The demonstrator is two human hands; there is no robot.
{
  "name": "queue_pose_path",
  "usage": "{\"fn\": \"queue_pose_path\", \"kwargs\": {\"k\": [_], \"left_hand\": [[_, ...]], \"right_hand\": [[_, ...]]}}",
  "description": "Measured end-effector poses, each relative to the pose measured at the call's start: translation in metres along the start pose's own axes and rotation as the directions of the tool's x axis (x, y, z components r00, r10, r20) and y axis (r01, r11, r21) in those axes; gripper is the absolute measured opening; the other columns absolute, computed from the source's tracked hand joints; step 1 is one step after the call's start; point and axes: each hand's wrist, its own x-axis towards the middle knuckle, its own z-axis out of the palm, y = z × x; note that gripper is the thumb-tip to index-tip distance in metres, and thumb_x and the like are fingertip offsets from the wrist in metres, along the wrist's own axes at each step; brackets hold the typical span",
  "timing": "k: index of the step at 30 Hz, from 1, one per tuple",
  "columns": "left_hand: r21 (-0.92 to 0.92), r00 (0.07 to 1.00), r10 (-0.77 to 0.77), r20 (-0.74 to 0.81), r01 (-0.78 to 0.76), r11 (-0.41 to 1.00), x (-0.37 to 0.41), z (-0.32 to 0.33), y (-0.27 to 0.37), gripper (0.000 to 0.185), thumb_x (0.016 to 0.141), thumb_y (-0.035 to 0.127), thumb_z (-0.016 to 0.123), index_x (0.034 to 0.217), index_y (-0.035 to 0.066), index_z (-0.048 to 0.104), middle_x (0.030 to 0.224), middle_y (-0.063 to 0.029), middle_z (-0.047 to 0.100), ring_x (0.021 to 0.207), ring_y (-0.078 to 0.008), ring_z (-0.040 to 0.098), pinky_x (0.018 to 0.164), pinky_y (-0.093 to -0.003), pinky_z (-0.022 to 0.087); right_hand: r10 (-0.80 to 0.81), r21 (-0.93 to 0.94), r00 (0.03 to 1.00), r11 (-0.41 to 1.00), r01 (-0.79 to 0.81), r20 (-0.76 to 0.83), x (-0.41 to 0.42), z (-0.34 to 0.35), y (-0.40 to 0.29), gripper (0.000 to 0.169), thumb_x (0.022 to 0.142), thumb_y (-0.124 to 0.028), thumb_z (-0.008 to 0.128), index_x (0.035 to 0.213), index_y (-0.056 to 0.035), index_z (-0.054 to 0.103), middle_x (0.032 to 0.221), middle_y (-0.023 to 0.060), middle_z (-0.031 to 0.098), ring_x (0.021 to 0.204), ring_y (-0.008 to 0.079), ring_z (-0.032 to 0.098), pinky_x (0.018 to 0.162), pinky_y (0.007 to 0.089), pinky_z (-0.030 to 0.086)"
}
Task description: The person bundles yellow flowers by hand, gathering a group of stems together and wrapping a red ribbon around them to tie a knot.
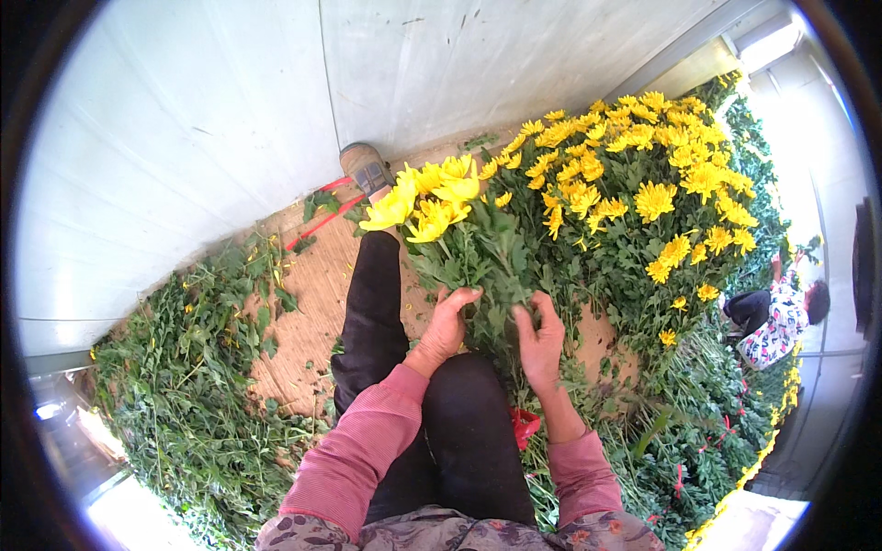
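Observation:
A bunch of yellow chrysanthemums point(433, 200) with leafy green stems point(475, 255) is held above my knees, its blooms pointing up and to the left. My left hand point(446, 324) grips the stems from the left, thumb uppermost, its other fingers partly hidden by leaves. At the right side of the bunch, my right hand point(541, 337) has thumb and forefinger on the leafy stems. Blurred leaves cover part of that grip. Both hands are bare, below pink sleeves.
Many cut yellow chrysanthemums point(634, 158) lie heaped at right. Stripped leaves and stems point(186, 372) pile up at left on the brown floor point(303, 330). A pale panel wall point(227, 124) stands ahead. Red ties point(679, 479) mark bundles at lower right. Another person point(775, 320) sits far right.

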Motion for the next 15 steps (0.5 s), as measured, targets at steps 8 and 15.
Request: {"fn": "queue_pose_path", "kwargs": {"k": [8, 15], "left_hand": [[0.230, 0.925, 0.362, 0.119, -0.380, 0.896, 0.011, -0.019, -0.022, 0.044, 0.077, -0.018, 0.053, 0.113, 0.005, 0.061, 0.112, -0.0066, 0.058, 0.104, -0.0204, 0.055, 0.094, -0.0312, 0.042], [-0.329, 0.992, -0.123, -0.018, 0.110, 0.938, -0.002, 0.003, 0.007, 0.037, 0.084, 0.009, 0.065, 0.120, 0.004, 0.056, 0.114, -0.0071, 0.060, 0.106, -0.0223, 0.057, 0.094, -0.0342, 0.044]], "right_hand": [[0.000, -0.249, 0.998, 0.968, -0.017, -0.069, -0.021, -0.001, 0.025, 0.022, 0.089, -0.009, 0.064, 0.109, -0.0007, 0.058, 0.087, 0.0160, 0.062, 0.076, 0.0253, 0.061, 0.073, 0.0324, 0.049], [-0.297, -0.456, 0.954, 0.844, 0.281, 0.037, -0.022, 0.019, 0.010, 0.030, 0.083, -0.002, 0.063, 0.113, -0.0052, 0.061, 0.083, 0.0126, 0.059, 0.069, 0.0347, 0.060, 0.060, 0.0377, 0.050]]}}
